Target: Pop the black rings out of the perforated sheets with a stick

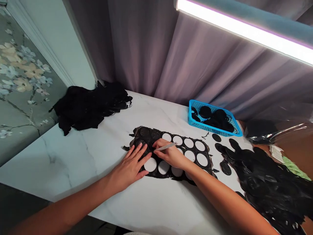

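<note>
Table: a white top (70,156) with grey marble-like veining, one edge running along a curtain.
Curtain: grey-mauve cloth (144,49) hanging in folds across the back.
Light: a bright tube lamp (239,28) slanting across the upper right.
Left side: a pale upright trim (53,42) beside a grey-green wall panel (22,85) patterned with blossoms and branches.
Black sheet: the thin punched sheet (185,149) lies flat near the middle of the table, in front of the person; round holes show the white top through, while circles at its left end are filled with black.
Sheet's long axis: left to right, its right end slightly nearer the person.
Left hand: flat and spread (132,164), fingers resting on the sheet's left end, gripping nothing.
Right hand: bent over the sheet (174,156), fingers closed narrowly around a slim pale tool (167,146).
Tool's direction: long axis slanting, one end up and right over the hand, the other down and left toward the filled circles; its tip is hard to make out.
Blue basket: mesh-sided (207,128), beyond the sheet to the right, holding black round pieces (205,112).
Right heap: many overlapping black discs (264,176), with a loose disc (225,167) just beside it.
Left heap: crumpled black material (90,106) at the far left corner.
</note>
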`<state>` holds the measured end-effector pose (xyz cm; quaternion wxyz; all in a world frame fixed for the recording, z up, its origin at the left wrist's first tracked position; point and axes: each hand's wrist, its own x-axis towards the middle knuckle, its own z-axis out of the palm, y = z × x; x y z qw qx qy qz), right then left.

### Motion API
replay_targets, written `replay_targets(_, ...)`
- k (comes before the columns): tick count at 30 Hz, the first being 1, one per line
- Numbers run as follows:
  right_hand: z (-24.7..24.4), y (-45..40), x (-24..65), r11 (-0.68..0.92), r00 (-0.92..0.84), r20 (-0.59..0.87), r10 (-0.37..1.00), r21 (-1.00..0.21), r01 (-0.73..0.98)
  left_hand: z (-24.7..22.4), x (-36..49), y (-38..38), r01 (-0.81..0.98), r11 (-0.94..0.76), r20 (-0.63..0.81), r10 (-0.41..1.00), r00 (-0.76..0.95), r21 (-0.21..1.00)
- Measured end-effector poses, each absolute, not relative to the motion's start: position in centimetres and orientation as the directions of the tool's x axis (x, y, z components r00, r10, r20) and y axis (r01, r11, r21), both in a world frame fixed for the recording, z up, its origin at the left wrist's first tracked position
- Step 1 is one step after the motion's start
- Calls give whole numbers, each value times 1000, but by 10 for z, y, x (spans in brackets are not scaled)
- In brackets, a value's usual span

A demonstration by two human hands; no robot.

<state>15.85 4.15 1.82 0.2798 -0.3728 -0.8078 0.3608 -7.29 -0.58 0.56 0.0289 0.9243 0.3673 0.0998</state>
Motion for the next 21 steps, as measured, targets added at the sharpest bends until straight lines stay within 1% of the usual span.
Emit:
replay_targets(8, 20, 45, 162, 371, -583, 97, 807, -852, 371, 3, -81, -7, 641, -742, 162, 669, 725, 195)
replay_targets(13, 22, 39, 159, 396, -586, 103, 804, -827, 399, 2, -80, -7, 647, -741, 146, 670, 728, 178)
replay_targets(15, 21, 31, 153, 477, -599, 139, 788, -753, 453, 2, -80, -7, 651, -739, 147, 673, 725, 174)
replay_targets(18, 18, 25, 147, 625, -652, 176, 738, -542, 562, 1, -79, -8, 655, -739, 148, 673, 724, 154)
replay_targets(19, 17, 28, 149, 633, -641, 178, 747, -486, 603, 0, -79, -8, 658, -739, 145, 673, 725, 145)
replay_targets(20, 16, 35, 153, 608, -600, 182, 779, -454, 652, 0, -80, -9, 660, -739, 143, 674, 724, 139)
replay_targets(21, 16, 44, 160, 550, -524, 193, 830, -442, 708, 0, -80, -9, 663, -736, 143, 677, 722, 138)
